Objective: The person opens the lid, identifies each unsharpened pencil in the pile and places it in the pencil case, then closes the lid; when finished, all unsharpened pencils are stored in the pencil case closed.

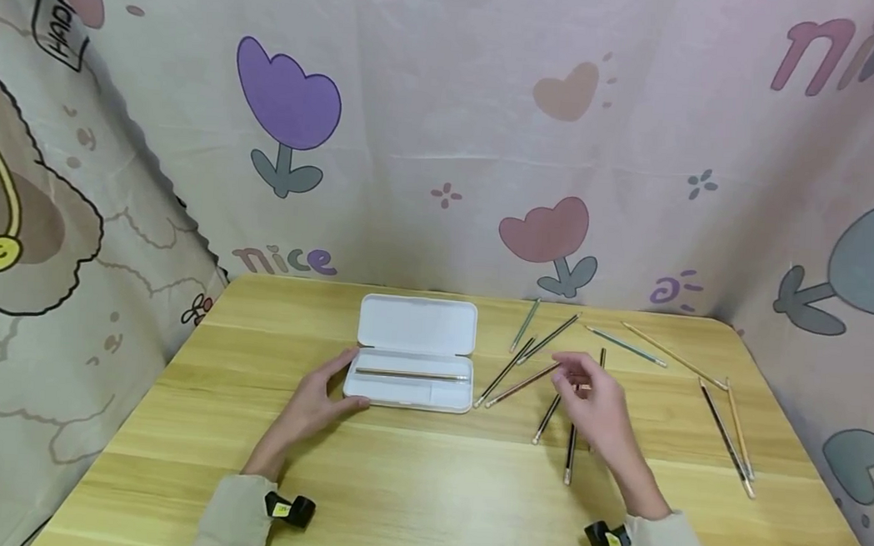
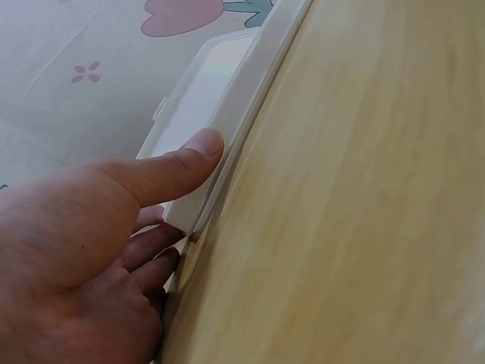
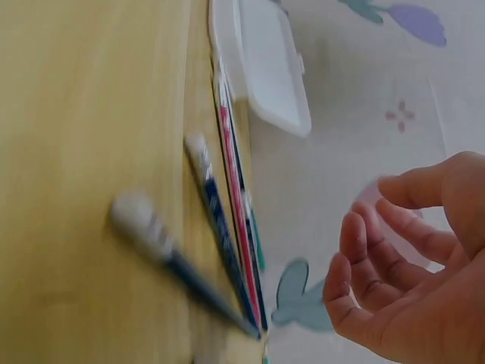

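Plainly, the white pencil case (image 1: 388, 392) lies open near the table's (image 1: 424, 489) back edge, left of its middle, with its lid (image 1: 417, 325) tipped back and one pencil (image 1: 410, 375) lying lengthwise in it. The left hand (image 1: 314, 397) holds the case at its left end, thumb on the front wall and fingers round by the back left corner. It looks like light, stiff plastic, likely to slide on the smooth table, so the end walls seem a better hold than the hinged lid. To the right, a reddish pencil (image 1: 522, 385) slants from near the case's right side toward the right hand (image 1: 598, 404), whose fingers are bent with the tips apart and nothing between them. The pencils should be light, rigid and apt to roll, best pinched at mid-shaft; their points are probably the fragile part. Further out, a green pencil (image 1: 526, 324) lies by the table's back edge, and a yellow pencil (image 1: 740, 428) and a dark pencil (image 1: 725, 437) toward its right edge. The right hand hides parts of several pencils, the table's front edge is cut off, and whether a fingertip touches the reddish pencil I cannot tell
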A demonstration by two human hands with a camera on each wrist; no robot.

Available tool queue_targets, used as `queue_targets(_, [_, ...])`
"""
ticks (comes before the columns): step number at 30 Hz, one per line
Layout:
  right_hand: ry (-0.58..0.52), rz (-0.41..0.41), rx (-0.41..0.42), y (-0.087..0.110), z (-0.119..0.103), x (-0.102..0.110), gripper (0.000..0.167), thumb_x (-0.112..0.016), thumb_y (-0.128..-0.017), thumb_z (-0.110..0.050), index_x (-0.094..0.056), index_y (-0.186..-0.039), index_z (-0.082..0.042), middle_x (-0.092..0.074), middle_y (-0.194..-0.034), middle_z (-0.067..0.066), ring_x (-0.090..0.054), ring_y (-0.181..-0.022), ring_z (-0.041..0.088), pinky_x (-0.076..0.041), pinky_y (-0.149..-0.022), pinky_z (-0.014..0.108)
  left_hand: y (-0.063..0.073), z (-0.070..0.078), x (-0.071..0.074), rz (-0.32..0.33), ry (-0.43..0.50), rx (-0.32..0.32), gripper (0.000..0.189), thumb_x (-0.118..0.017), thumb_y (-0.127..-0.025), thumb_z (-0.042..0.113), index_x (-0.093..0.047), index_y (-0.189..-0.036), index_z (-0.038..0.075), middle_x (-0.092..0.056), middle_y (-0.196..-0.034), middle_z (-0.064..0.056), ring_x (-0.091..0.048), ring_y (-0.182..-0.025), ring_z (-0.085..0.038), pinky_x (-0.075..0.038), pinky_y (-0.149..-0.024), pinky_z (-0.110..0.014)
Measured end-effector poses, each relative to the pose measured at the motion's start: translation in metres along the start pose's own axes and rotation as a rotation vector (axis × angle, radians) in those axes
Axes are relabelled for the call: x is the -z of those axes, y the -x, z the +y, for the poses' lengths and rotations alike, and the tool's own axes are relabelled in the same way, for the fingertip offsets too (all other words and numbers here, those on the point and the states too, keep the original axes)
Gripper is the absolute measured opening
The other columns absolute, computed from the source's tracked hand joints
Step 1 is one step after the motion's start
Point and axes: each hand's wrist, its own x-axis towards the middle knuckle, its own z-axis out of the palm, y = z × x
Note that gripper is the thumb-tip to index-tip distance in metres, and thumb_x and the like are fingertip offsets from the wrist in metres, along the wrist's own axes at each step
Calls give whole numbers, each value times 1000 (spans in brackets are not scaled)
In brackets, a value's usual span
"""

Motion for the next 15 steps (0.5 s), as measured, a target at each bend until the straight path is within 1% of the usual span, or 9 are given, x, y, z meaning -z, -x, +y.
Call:
queue_targets(4, [57,67,-22,0,12,14,23,-67,-97,-3,-68,-120,-1,-69,-97,11,-66,-89,26,-57,-68,18,-2,1,2,-5,14,7,94,-87,-84,28,-35,-157,-1,-31,-161,-27,-28,-148,-46,-24,-122,-59])
queue_targets(7, [99,83,-71,0,21,21,27,-68,-95,-2,-66,-122,1,-68,-96,13,-66,-87,28,-54,-64,17,-3,1,3,-9,12,17,95,-87,-84,29,-35,-158,0,-31,-161,-27,-28,-149,-46,-23,-122,-59])
queue_targets(11, [166,36,-156,4,33,26,38,-71,-92,-1,-60,-128,4,-67,-96,16,-67,-83,28,-53,-60,23,-4,0,2,-18,-3,29,94,-87,-84,28,-35,-157,0,-31,-162,-27,-28,-149,-46,-24,-121,-60])
queue_targets(13, [203,-1,-197,6,38,27,44,-73,-92,-3,-57,-132,6,-67,-98,19,-66,-83,29,-55,-62,28,-4,-1,1,-21,-14,32,94,-87,-84,28,-36,-157,0,-31,-161,-26,-28,-148,-46,-24,-121,-60])
queue_targets(15, [240,-40,-233,8,43,29,49,-74,-91,-5,-55,-134,8,-66,-100,21,-66,-84,30,-57,-67,37,-3,-1,0,-22,-18,34,94,-87,-83,28,-36,-157,0,-32,-161,-26,-29,-148,-46,-25,-121,-60])
